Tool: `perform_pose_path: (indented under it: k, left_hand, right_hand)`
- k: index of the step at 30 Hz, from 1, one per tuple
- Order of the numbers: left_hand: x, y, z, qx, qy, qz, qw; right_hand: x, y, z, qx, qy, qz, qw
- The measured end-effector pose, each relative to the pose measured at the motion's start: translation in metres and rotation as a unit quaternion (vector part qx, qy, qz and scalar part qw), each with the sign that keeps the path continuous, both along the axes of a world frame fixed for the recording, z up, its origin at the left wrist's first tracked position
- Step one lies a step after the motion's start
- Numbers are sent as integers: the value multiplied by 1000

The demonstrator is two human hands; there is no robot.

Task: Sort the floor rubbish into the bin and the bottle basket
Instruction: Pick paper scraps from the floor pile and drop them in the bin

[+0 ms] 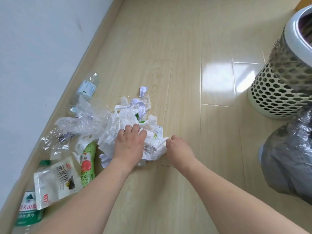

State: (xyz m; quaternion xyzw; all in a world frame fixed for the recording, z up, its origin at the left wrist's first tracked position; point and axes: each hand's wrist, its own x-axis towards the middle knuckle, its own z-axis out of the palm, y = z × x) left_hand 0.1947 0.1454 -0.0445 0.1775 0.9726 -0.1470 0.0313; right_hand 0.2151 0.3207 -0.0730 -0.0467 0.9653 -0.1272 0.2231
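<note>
A heap of crumpled white paper and tissue [118, 125] lies on the wooden floor. My left hand [130, 142] presses down on the heap with its fingers curled into the paper. My right hand [177, 147] pinches a wad of the same paper at the heap's right edge. Crumpled clear plastic film [81, 119] lies left of the heap. A green juice bottle [87, 162] lies beside my left forearm. A clear water bottle [87, 85] lies by the skirting. A green-capped water bottle [30, 206] and a white snack pouch [55, 181] lie at the lower left. The perforated bin [276, 92] stands at right.
A white wall and its skirting [94, 46] run along the left. A grey plastic bag [287, 159] sits below the bin at the right edge. Bare floor boards [194, 56] stretch between the heap and the bin. No bottle basket shows.
</note>
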Motion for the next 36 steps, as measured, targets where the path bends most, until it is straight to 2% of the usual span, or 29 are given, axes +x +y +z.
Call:
perform_pose_path:
  k: [5, 8, 14, 20, 25, 28, 32, 36]
  left_hand:
    - [-4, -4, -6, 8, -40, -6, 999]
    - [-7, -4, 0, 17, -31, -4, 999]
    - [-13, -12, 4, 140, 27, 14, 990]
    - [-18, -14, 9, 254, 41, 62, 964]
    - [-23, -5, 3, 128, -97, -12, 987]
    - [-24, -1, 5, 75, -108, -48, 990]
    - [-21, -4, 6, 57, -125, -62, 989]
    - [-19, -6, 9, 102, -108, -37, 988]
  right_hand:
    - [7, 3, -13, -33, 28, -9, 999]
    - [3, 1, -17, -13, 37, -1, 999]
    - [-10, -9, -18, 30, 63, 32, 997]
    - [-11, -7, -11, 10, 109, 16, 994]
    - [-13, 8, 10, -21, 110, -17, 994]
    - [-12, 14, 24, -18, 107, -31, 994]
    - [-10, 19, 33, -15, 101, -34, 994]
    - [-11, 25, 38, -23, 75, -63, 995]
